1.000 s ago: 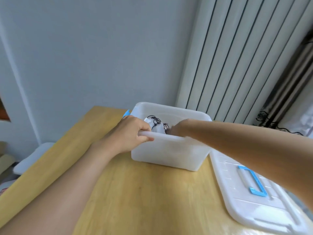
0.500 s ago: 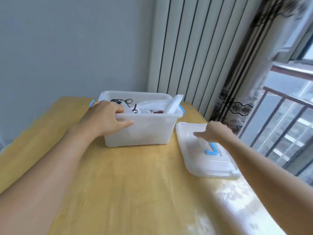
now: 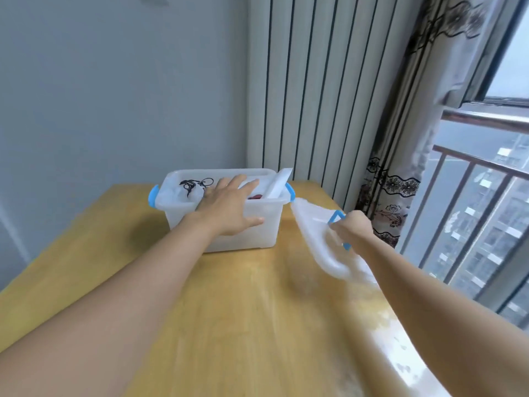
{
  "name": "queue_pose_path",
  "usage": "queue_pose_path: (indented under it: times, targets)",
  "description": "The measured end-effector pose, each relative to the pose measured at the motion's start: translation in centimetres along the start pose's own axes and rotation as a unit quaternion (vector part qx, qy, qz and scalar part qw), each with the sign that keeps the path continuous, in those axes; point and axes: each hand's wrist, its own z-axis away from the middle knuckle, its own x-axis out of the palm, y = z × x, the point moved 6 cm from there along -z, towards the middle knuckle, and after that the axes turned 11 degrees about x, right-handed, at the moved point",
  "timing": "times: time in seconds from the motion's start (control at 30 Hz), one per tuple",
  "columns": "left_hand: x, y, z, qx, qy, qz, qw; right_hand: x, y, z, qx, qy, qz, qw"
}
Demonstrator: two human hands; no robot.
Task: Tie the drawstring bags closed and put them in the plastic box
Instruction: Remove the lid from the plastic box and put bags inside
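A translucent plastic box (image 3: 259,239) with blue side clips stands at the far end of the wooden table. White drawstring bags (image 3: 192,191) with black cords lie inside it, and one white bag corner (image 3: 279,184) sticks up at the right. My left hand (image 3: 229,209) rests flat over the box's near rim, fingers straight, thumb on the front wall. My right hand (image 3: 350,229) grips the blue handle (image 3: 336,217) of the box's white lid (image 3: 317,239), which is tilted up off the table to the right of the box.
The wooden table (image 3: 229,325) reaches to a grey wall behind the box. A white ribbed panel (image 3: 315,96) and a patterned curtain (image 3: 400,167) stand behind and to the right. A window with railings (image 3: 472,210) lies past the table's right edge.
My right hand left the box, reached to the lid lying on the table, took its blue handle and tilted it up. My left hand flattened over the box rim. The view swung right.
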Motion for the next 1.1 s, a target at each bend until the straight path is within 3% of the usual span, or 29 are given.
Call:
queue_pose_path:
  times: [0.13, 0.23, 0.4, 0.57, 0.73, 0.87, 0.97, 1.03, 1.1]
  targets:
    - [-0.2, 3.0, -3.1, 0.074, -0.049, 0.056, 0.994, -7.5, -1.7, 0.4, -0.045, 0.117, -0.123, 0.984]
    - [1.0, 3.5, -4.8, 0.028, -0.151, 0.115, 0.981, -12.2, -4.1, 1.3, -0.1, 0.132, -0.226, 0.96]
    - [2.1, 2.1, -5.2, -0.075, -0.217, 0.075, 0.97, -12.7, -12.0, 4.8, -0.268, 0.045, -0.247, 0.93]
    - [1.9, 2.0, -5.0, -0.073, -0.242, 0.08, 0.964, -6.0, -20.9, 8.6, -0.39, -0.142, -0.164, 0.895]
    - [1.2, 1.4, -3.4, -0.018, -0.151, 0.054, 0.987, 0.5, -25.6, 8.6, -0.417, -0.244, -0.053, 0.874]
    - [-1.2, -1.7, 0.1, 0.044, -0.096, 0.102, 0.989, 3.7, -25.2, 6.2, -0.372, -0.279, -0.104, 0.879]
    - [-5.4, -4.9, 4.1, 0.041, -0.076, 0.201, 0.976, 5.1, -25.4, 6.7, -0.392, -0.274, -0.057, 0.876]
    - [-8.2, -8.1, 6.1, -0.011, 0.022, 0.343, 0.939, 5.5, -26.1, 7.8, -0.408, -0.262, -0.024, 0.874]
    - [-9.0, -12.9, 7.0, -0.129, 0.217, 0.404, 0.879, 5.8, -26.8, 9.3, -0.428, -0.253, -0.01, 0.867]
